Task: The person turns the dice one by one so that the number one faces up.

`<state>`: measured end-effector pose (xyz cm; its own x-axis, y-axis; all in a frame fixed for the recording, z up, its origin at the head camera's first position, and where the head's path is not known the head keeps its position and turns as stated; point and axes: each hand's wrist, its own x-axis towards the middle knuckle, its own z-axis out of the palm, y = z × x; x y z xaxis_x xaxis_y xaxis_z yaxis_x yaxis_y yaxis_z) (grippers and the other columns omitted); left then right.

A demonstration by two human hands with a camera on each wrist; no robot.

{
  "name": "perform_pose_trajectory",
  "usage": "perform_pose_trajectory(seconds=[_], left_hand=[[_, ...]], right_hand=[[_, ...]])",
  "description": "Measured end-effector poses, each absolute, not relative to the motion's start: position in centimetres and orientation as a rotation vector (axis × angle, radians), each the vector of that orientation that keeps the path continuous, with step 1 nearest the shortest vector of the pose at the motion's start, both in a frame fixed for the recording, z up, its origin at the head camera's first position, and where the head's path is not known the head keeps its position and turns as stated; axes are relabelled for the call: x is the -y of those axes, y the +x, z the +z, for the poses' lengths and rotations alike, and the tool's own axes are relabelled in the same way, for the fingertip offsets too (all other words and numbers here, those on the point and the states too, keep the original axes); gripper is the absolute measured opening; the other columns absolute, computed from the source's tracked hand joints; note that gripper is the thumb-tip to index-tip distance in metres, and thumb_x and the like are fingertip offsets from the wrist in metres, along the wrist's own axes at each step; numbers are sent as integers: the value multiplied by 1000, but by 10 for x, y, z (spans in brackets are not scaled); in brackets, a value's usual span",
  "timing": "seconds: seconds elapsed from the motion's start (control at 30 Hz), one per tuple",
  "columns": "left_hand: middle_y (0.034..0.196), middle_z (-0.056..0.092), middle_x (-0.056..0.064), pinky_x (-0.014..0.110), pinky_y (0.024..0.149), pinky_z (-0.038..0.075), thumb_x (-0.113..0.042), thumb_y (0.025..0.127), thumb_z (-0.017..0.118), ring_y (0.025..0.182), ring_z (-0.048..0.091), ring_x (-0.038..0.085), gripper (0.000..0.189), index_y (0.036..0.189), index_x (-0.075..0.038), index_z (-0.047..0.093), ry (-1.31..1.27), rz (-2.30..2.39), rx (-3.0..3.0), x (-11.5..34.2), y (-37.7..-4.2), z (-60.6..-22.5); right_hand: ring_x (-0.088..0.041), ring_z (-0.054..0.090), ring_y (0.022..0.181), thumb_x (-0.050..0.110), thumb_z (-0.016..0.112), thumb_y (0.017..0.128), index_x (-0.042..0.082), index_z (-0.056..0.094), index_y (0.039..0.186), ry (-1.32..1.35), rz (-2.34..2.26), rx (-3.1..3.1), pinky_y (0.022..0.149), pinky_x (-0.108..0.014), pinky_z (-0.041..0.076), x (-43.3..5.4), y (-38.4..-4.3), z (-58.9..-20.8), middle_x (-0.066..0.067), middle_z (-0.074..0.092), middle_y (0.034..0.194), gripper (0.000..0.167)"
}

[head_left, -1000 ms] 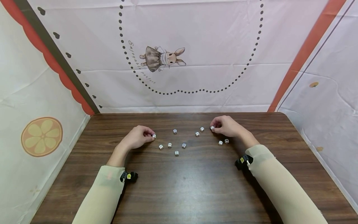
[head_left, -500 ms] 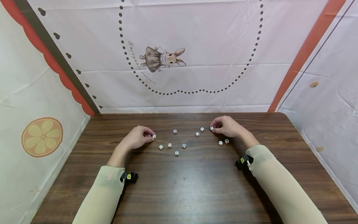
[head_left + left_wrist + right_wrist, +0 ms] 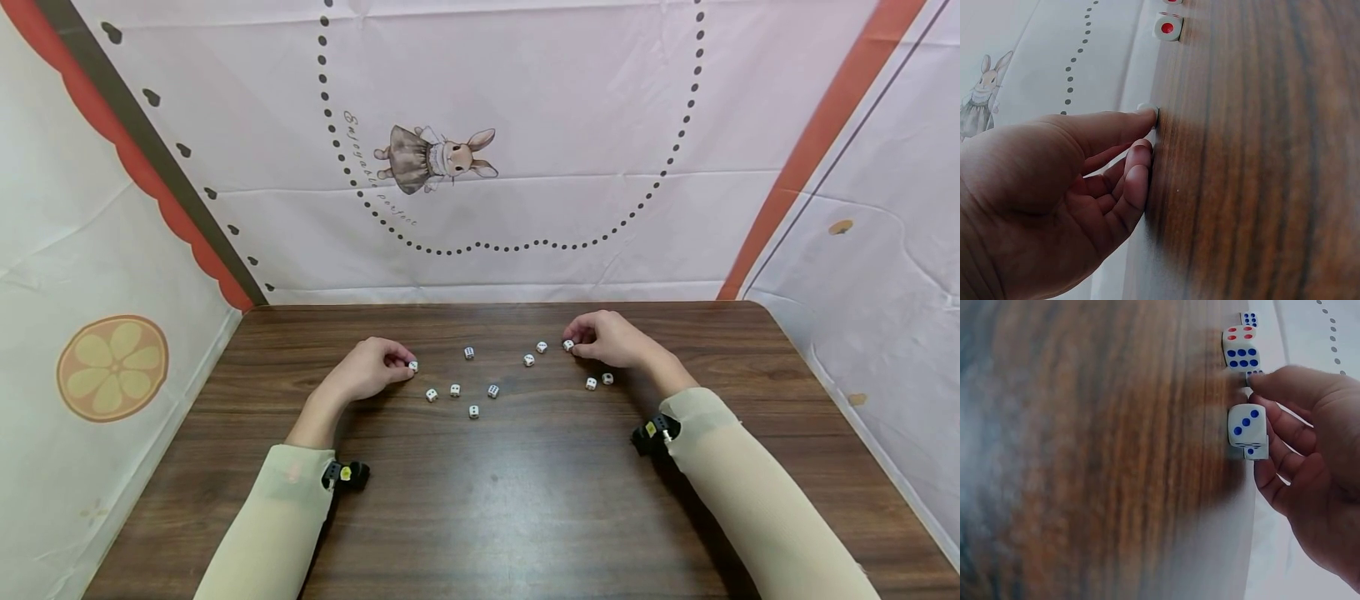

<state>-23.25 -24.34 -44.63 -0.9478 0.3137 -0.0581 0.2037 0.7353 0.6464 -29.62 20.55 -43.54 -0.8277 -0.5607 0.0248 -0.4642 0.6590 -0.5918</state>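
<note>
At the left of a scatter of white dice, my left hand (image 3: 367,367) pinches one die (image 3: 413,367) between thumb and fingers, low over the table. The thumb hides most of that die in the left wrist view. My right hand (image 3: 611,340) likewise pinches a die (image 3: 567,345) at the table's far right part; in the right wrist view only a sliver with blue pips shows past the thumb. Two loose dice lie just in front of the right hand, one (image 3: 591,383) beside the other (image 3: 607,378). Another pair, a die (image 3: 542,347) and its neighbour (image 3: 528,360), lies to its left.
Between the hands, more dice lie loose on the brown wood-grain table (image 3: 495,500), among them one at the back (image 3: 469,353) and one nearest the front (image 3: 473,412). A white printed cloth (image 3: 562,167) hangs behind the table and along both sides.
The die in my right hand has turned a little and shifted slightly toward the left. The left hand and the loose dice look unchanged.
</note>
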Motion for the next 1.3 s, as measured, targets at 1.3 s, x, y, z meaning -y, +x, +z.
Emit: perform_pose_trajectory(seconds=[1.3], left_hand=[[88,69,0,35,75,49,-15,98,78,81,60,17,10,104,-8,80,401,995,-2777,241,-232,-444]], right_hand=[[-15,64,82,13,79,94,9,77,100,-848,-795,-2767,78,-38,52,-195,-297,-435,4,71,86,7]])
